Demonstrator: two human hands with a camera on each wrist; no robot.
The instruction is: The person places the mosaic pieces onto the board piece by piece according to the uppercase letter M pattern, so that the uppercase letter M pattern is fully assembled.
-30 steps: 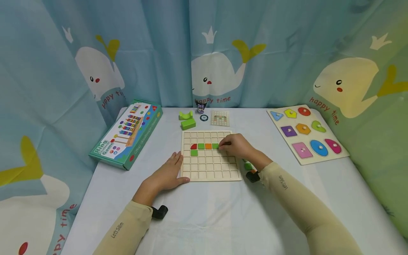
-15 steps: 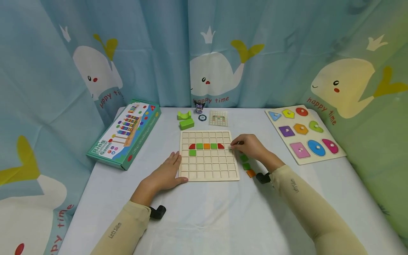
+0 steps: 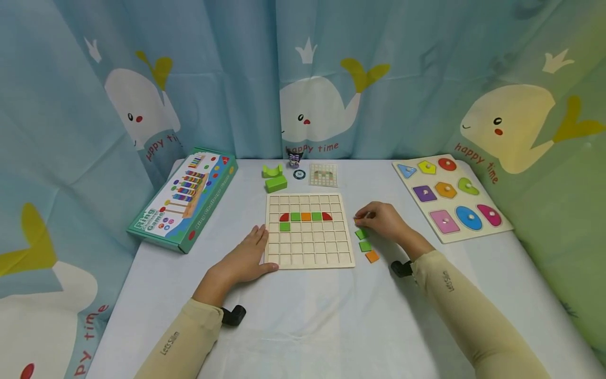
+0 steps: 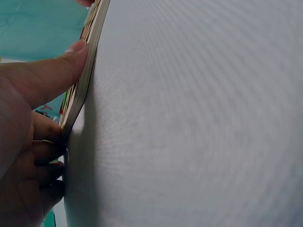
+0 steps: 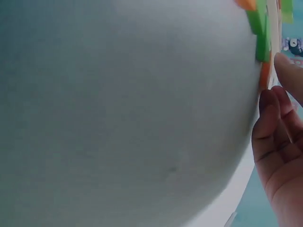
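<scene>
the fingers (image 3: pixel 363 216) of the right hand (image 3: pixel 385 221) are seen in the head view curled down onto a small orange tile (image 3: pixel 357 220) on the tabletop (image 3: pixel 331 316), just off the right edge of the grid board (image 3: pixel 309 230); the tile appears to be pinched, though most of it is hidden by the fingertips. just nearer the person than those fingers, two green tiles (image 3: pixel 363 240) and an orange tile (image 3: pixel 372 256) are laid in a short column, kept close at hand beside the board. the left hand (image 3: pixel 241 260) is laid flat and relaxed against the board's left edge, thumb along its near corner, probably so the board is kept from sliding. a row of red, green and orange pieces is already seated in the grid, with one green piece below it.

in the left wrist view, the thumb (image 4: pixel 52 71) is pressed along the board's thin edge and the other fingers are tucked against the edge below it.

in the right wrist view, the fingertips (image 5: pixel 270 109) are met by the orange tile's edge, with the green tiles lined up beyond.
</scene>
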